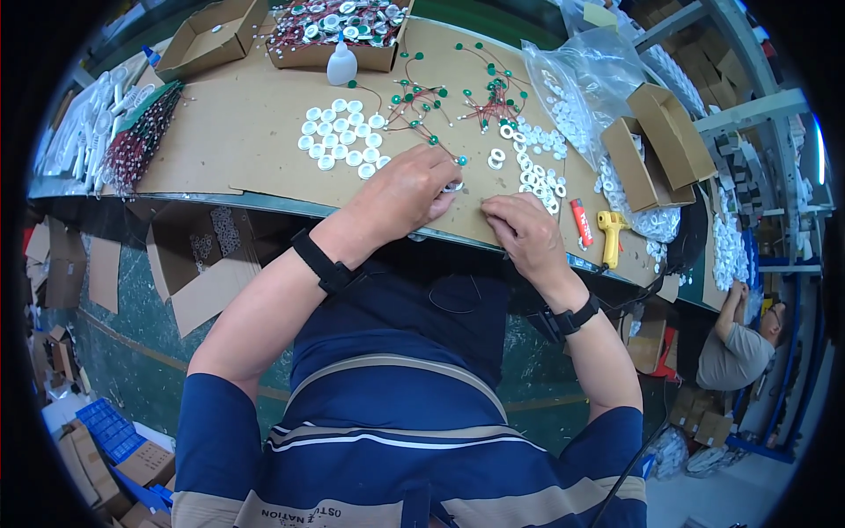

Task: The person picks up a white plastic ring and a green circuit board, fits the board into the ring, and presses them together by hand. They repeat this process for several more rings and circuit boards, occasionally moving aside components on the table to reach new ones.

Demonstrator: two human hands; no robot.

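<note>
My left hand [407, 195] is closed low over the table's front edge. A small white round piece [452, 187] shows at its fingertips, mostly covered by them. Just beyond those fingers lies a green disc [461, 161] on a red wire. My right hand [531, 236] rests at the table edge, its fingers curled and pinched together; whatever they may hold is hidden. Several white round caps [341, 134] lie spread out beyond my left hand. White rings [534, 179] are heaped beyond my right hand. Green discs on red wires [421, 99] lie farther back.
A white squeeze bottle [341, 65] stands before a cardboard box [378, 58] of wired discs. Right of my right hand lie a red tube [581, 222] and a yellow glue gun [611, 238]. A bundle of red wires [141, 145] lies left. Another person [741, 350] works at far right.
</note>
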